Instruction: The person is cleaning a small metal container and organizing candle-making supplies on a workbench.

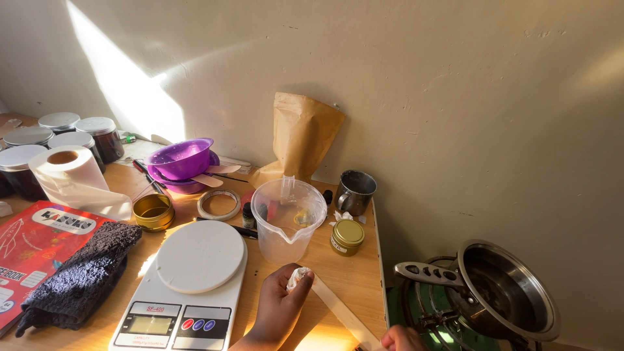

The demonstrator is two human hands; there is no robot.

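Left hand [278,305] pinching white wad [298,278]

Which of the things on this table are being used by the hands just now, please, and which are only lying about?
In use:
- left hand, pinching a white wad
- right hand, holding the wooden stick

Lying about:
- kitchen scale
- clear measuring jug
- small gold-lidded jar
- metal mug
- purple bowls
- paper roll
- dark cloth
- pot
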